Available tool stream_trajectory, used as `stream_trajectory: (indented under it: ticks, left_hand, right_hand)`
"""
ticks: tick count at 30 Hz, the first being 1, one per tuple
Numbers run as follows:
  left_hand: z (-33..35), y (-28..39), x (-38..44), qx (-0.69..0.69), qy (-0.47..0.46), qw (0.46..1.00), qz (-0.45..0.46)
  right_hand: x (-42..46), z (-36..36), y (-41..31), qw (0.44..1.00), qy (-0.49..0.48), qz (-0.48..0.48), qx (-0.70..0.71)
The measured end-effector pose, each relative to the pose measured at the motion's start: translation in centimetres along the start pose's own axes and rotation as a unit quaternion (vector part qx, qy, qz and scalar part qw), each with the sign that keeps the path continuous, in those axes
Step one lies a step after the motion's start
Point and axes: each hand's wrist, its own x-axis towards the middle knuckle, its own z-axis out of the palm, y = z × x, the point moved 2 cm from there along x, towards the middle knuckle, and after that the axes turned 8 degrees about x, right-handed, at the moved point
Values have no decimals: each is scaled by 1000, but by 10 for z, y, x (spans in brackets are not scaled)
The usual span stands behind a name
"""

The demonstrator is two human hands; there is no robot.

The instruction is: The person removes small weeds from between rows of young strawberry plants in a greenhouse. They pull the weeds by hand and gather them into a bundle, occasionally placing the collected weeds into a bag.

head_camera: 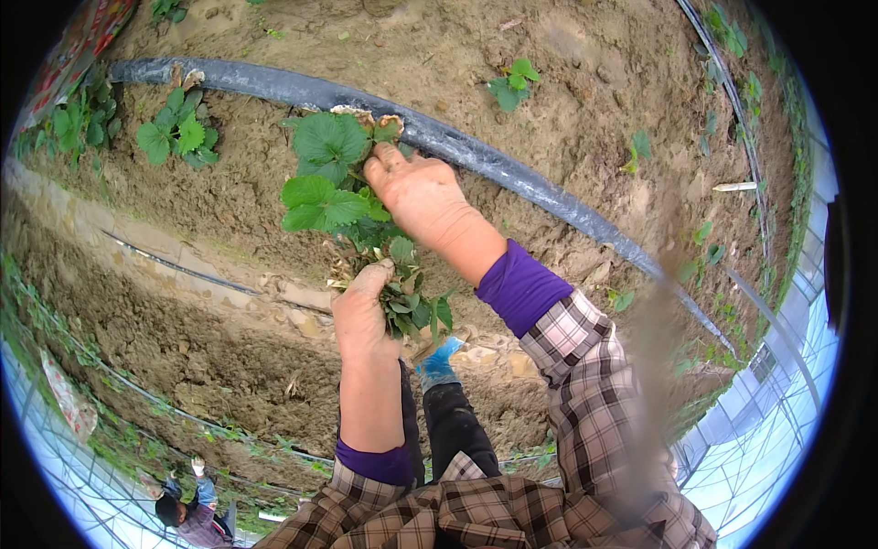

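My left hand (362,309) is closed around a bunch of picked leaves (411,302), some green and some brown and withered. Just above it grows a strawberry plant (328,147) with broad toothed green leaves. My right hand (411,185) reaches into the right side of this plant, its fingers curled down next to a leaf with a dry brown edge (389,128). Leaves and the hand itself hide the right fingertips, so I cannot tell what they pinch. Right behind the plant and the right hand runs a dark flat irrigation hose (473,147).
More strawberry plants (180,130) grow along the soil bed, with a small one (514,84) beyond the hose. A muddy furrow (206,257) holds a thin black tube (182,264). My blue boot (439,364) stands there. Another person (192,515) works at lower left.
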Motion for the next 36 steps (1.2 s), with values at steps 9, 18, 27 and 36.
stream_trajectory:
  ticks: [9,18,27,36]
  left_hand:
    - [10,8,0,19,32,998,44]
    - [10,17,2,-5,75,995,67]
    - [8,20,3,-47,47,995,71]
    - [7,13,7,-82,33,995,53]
  right_hand:
    - [34,7,-14,973,-72,-152,-156]
    - [30,11,-20,963,-90,-126,-220]
    - [14,-8,12,980,-184,64,48]
    - [8,-11,15,988,-116,81,68]
